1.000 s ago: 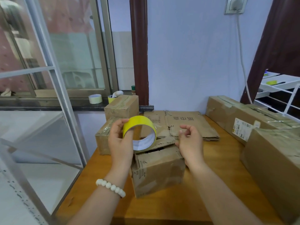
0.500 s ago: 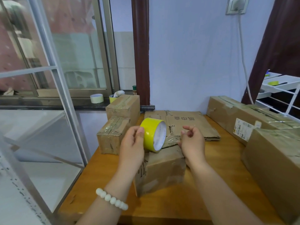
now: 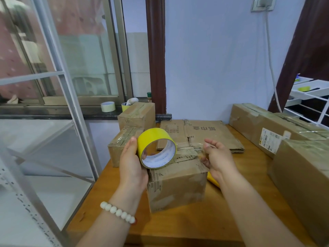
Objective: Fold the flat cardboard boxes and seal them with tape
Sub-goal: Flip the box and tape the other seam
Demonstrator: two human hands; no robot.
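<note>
left hand [image 3: 132,166]: wrapped round the yellow tape roll [image 3: 156,147], holding it just above the small box [image 3: 178,184] so tape can unwind.
right hand [image 3: 218,161]: fingers pinching the clear tape strip [image 3: 188,148], stretched out rightward.
small box: near-centre on the table [image 3: 178,227], under the strip, probably ready for sealing.
flat cardboard [image 3: 199,134]: farther back, unfolded.

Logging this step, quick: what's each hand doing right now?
Left hand: holds the tape roll.
Right hand: pinches the clear strip coming off the roll.
</note>
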